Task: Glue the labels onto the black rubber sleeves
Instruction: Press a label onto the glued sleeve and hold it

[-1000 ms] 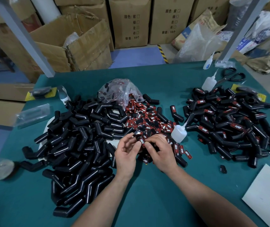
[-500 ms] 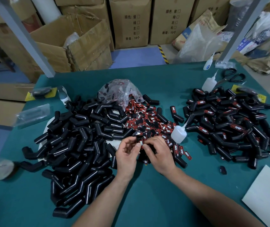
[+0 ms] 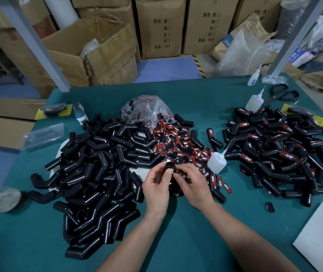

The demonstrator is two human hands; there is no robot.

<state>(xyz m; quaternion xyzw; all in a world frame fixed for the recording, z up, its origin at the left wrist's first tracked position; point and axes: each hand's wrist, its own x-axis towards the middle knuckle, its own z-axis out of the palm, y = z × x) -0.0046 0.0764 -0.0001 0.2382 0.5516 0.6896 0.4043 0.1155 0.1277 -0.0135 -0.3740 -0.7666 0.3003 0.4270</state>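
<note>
While pinching one black sleeve (image 3: 170, 165) between left hand (image 3: 154, 190) and right hand (image 3: 195, 186) above the labels (image 3: 176, 146), likely seating a label; next needs the glue bottle (image 3: 216, 161) nearby.

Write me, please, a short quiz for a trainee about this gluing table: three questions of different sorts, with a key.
1. True or false: the labelled sleeves pile lies on the person's right side.
2. What lies at the right edge of the label heap? A a hammer; B a glue bottle; C a cup.
3. Fill in: the left hand and the right hand together grip one black ____.
Key: 1 true; 2 B; 3 sleeve.
</note>
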